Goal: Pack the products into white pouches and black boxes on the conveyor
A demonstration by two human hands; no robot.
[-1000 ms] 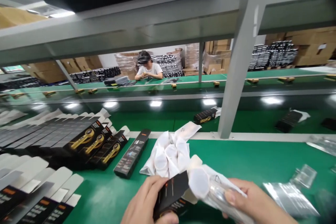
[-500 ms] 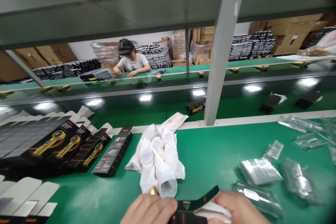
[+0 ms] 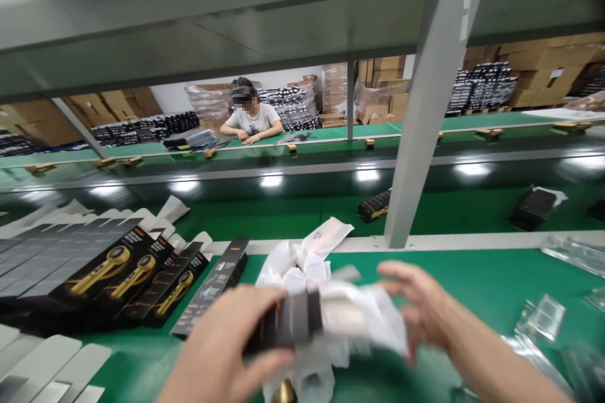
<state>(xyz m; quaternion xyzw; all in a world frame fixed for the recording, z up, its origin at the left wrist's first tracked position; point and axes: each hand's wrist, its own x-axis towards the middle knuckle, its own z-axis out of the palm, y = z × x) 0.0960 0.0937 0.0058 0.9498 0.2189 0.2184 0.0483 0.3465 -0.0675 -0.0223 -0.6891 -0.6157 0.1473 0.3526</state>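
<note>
My left hand (image 3: 227,340) is closed around a black printed box (image 3: 288,321), held sideways over the bench and blurred by motion. From the box's right end sticks a white wrapped item (image 3: 354,315) in a thin bag. My right hand (image 3: 420,308) is just right of that bag, fingers spread; whether they touch it is hard to tell. Behind and below the box lies a pile of white wrapped pieces (image 3: 295,277), partly hidden. A small gold piece (image 3: 285,392) shows at the bottom edge.
Black boxes with a gold device pictured (image 3: 108,264) stand in rows at left, beside a single black box (image 3: 222,277). Open white flaps (image 3: 47,359) lie front left. Clear plastic pieces (image 3: 543,318) lie at right. A metal post (image 3: 420,113) rises ahead; a co-worker (image 3: 253,116) sits across.
The black box has risen from the bottom edge and turned sideways. The white wrapped item now sticks out of it. My right hand has come off the box flap and spread its fingers. The view has shifted.
</note>
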